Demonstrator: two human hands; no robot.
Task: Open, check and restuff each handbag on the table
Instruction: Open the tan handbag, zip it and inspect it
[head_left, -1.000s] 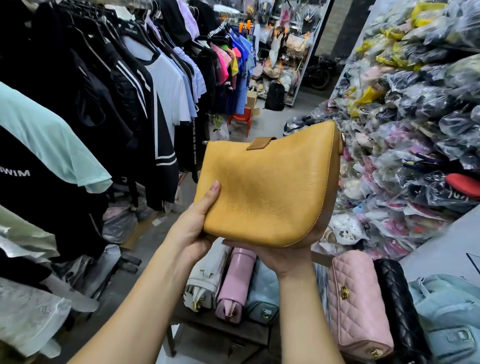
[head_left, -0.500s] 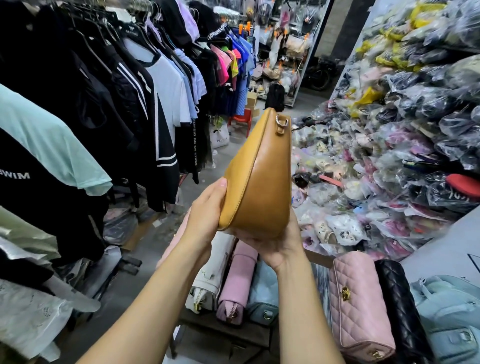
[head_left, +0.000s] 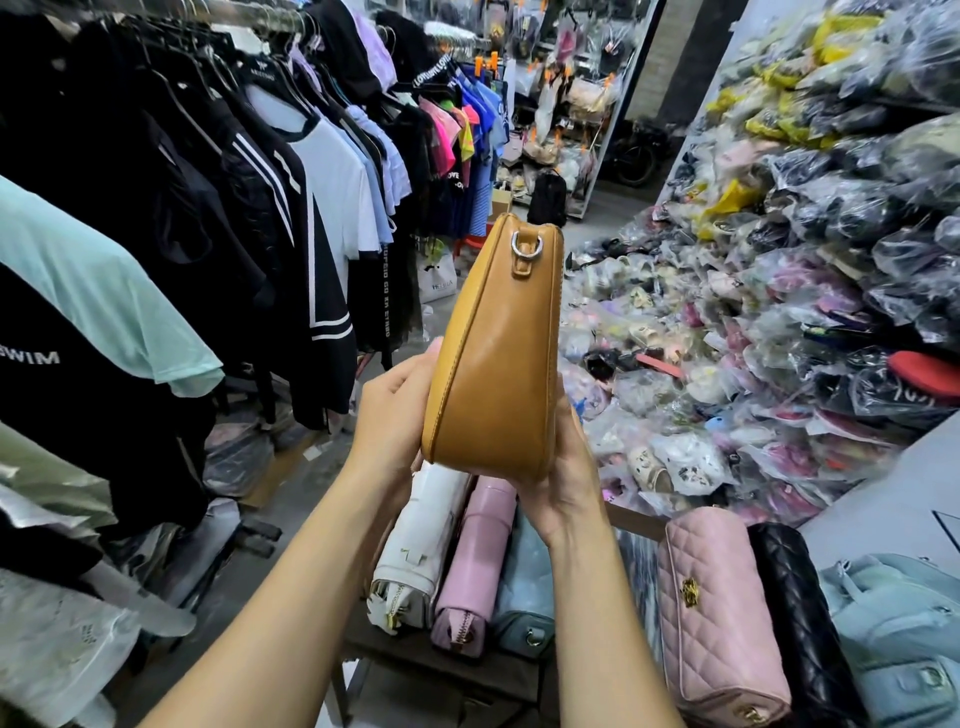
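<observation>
The yellow handbag (head_left: 498, 374) is up in the air above the bench (head_left: 400, 657), turned so only its thin side shows. Its opening is hidden, so I cannot tell what is inside. A silver ring (head_left: 525, 245) sits near the top.

The left hand (head_left: 389, 415) holds the bag's left side, thumb along the seam. The right hand (head_left: 566, 478) cups the bottom corner. Most of the fingers (head_left: 563, 410) of both hands are hidden behind the bag.

Below, a white bag (head_left: 421, 545), a pink bag (head_left: 480, 551) and a grey-blue bag (head_left: 524, 587) lie side by side, all shut. To the right are a pink quilted bag (head_left: 717, 613), a black quilted bag (head_left: 800, 623) and a pale blue bag (head_left: 898, 623), cut off by the edge.

A black shirt (head_left: 78, 395) on the left reads "SWIM". Plastic packs (head_left: 779, 312) are heaped on the right; what is in them is hard to make out.
</observation>
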